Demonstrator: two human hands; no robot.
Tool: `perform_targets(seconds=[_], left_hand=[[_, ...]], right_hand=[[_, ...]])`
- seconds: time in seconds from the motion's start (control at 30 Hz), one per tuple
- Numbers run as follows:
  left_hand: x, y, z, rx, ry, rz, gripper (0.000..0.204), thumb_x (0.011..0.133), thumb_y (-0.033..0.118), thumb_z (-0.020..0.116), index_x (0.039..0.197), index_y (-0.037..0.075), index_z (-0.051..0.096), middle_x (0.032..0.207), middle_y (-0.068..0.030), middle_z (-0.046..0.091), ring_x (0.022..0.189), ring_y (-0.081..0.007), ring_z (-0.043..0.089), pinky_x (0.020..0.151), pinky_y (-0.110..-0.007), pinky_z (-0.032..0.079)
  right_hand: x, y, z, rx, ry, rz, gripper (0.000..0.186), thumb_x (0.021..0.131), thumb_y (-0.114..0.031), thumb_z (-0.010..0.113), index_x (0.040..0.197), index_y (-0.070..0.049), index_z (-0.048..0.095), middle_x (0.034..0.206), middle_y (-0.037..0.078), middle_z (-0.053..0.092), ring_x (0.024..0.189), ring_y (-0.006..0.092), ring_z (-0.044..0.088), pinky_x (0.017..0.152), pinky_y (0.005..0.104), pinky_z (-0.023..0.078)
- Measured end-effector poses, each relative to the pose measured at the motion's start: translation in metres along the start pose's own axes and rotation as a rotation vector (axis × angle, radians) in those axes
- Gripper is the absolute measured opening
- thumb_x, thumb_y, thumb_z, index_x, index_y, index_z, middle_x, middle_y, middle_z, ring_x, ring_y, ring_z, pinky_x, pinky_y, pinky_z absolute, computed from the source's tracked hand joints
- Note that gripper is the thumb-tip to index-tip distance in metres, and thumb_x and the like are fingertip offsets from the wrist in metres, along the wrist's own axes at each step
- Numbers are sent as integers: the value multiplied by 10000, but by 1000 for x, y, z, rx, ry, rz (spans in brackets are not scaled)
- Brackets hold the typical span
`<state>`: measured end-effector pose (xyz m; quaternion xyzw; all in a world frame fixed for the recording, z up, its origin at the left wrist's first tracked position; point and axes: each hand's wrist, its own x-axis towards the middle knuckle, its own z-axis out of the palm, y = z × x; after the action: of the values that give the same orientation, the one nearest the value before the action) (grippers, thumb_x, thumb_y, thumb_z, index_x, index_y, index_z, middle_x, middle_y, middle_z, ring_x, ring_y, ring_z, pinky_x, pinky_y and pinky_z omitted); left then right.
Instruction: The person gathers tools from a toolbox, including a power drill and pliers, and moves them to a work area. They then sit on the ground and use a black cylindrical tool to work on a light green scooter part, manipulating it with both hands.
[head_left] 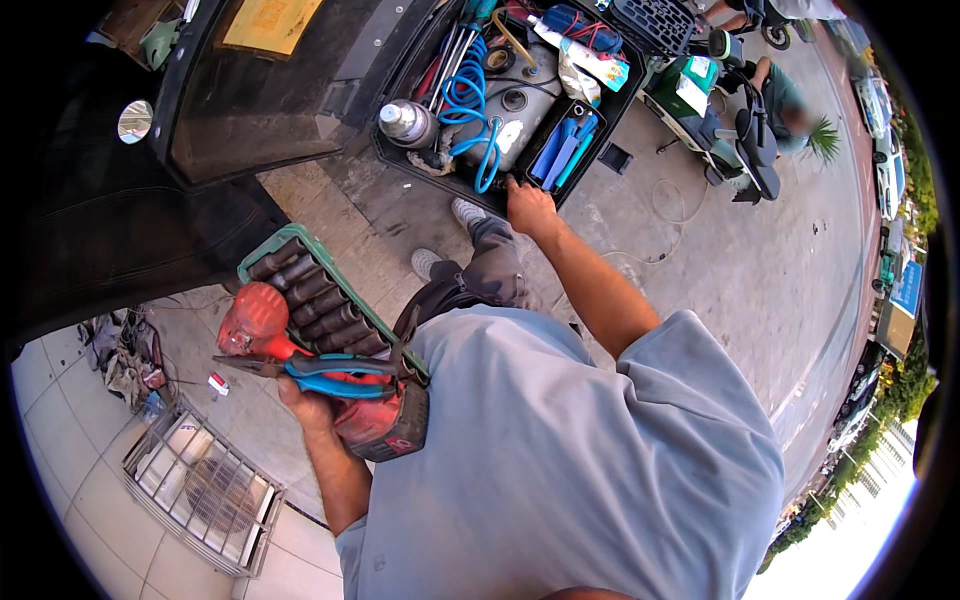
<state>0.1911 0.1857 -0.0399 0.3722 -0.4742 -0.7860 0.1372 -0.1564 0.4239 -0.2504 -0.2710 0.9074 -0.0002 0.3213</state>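
Observation:
My left hand [308,405] is closed under a stacked load, its fingers mostly hidden. In the load are a green tray [310,245] of dark sockets [318,305], a red cordless impact wrench [262,312] with its battery [385,430] close to my shirt, and pliers with blue-and-black handles [345,375] lying across the wrench. My right hand [530,210] is curled on the near rim of an open black toolbox [480,195]. Inside the box are a grey metal tank [530,110], a coiled blue air hose [465,95], a clear bottle [408,122] and blue-handled tools [565,150].
A large dark vehicle body [110,240] fills the left side. A caged outdoor fan unit [205,490] stands at lower left, near a rag heap [125,355]. To the right, a person [785,110] sits beside a green-and-white scooter [700,110]. A thin hose [670,215] loops over the pavement.

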Motion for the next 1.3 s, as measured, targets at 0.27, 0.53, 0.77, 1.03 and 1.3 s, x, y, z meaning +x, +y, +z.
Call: perform_targets(seconds=[0.27,0.53,0.77,1.03,1.3], left_hand=[[-6,-18,-25,-78,-52,32,1057,819,781,570,1438,-56,391,1302,-230,603,1117,-361,646,960,-496,538],[-14,-45,-43,-76,70,122,960,875,741,539,1423,-36,413,1293,-232,606,1106,-352,651,950,-499,545],[-17,-41,-15,-140,99,165,952,886,743,520,1429,-30,403,1303,-238,601,1117,-359,647,967,-496,535],[-18,-63,-32,-74,270,261,888,918,731,476,1452,31,360,1299,-217,594,1128,-344,636,992,-484,519],[-9,-73,-34,-356,390,301,813,941,699,465,1457,79,364,1233,-193,613,1051,-345,651,919,-499,546]], right_hand=[[31,0,0,209,-5,227,544,942,-430,559,1409,-158,502,1471,268,447,1258,491,536,1098,633,341],[84,19,27,285,-70,134,623,937,-562,561,1323,-74,595,1274,254,637,1200,390,605,1010,455,483],[46,12,-13,114,-28,48,459,925,-458,596,1216,-111,672,1138,205,703,1088,380,662,926,469,532],[-70,43,-114,74,118,-222,351,898,-336,650,1151,-93,659,957,201,699,913,387,682,803,475,544],[-91,25,-126,730,-374,-163,296,955,-236,589,1176,-42,620,824,15,618,669,111,561,581,269,469]])
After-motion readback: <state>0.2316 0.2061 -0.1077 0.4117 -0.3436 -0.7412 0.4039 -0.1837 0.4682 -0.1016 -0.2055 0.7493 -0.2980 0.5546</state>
